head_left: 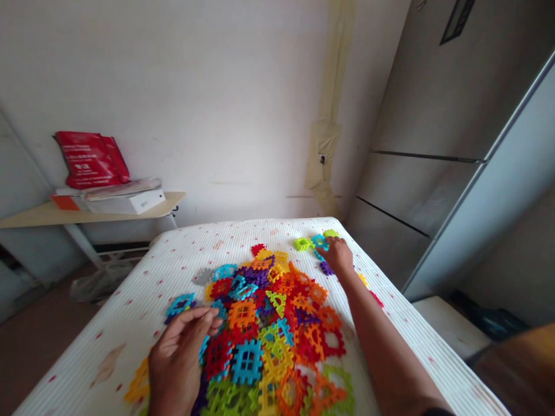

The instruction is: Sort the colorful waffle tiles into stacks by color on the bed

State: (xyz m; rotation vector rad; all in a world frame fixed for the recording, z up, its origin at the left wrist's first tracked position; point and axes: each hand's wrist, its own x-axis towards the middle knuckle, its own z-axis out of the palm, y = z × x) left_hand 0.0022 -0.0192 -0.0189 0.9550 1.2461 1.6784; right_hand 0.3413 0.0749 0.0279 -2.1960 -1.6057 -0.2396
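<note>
A large heap of interlocking plastic lattice pieces (269, 323) in red, orange, blue, lime, yellow and purple covers the middle of a white mattress (117, 358) with red flecks. My left hand (180, 352) hovers over the heap's left side, fingers curled and nothing visible in them, close to a blue lattice piece (219, 309). At the far edge of the heap, my right hand (340, 257) reaches onto a cyan piece (319, 242), with a lime piece (302, 244) just beyond it. Whether those fingers grip the cyan piece is hidden. A purple piece (326, 268) lies just under that palm.
Behind the mattress stands a white wall with a taped-over socket (322, 159). A pale shelf (87, 211) at the left holds a red bag (91, 160) and a white box (125, 202). Tall grey cabinet doors (416, 185) stand at the right.
</note>
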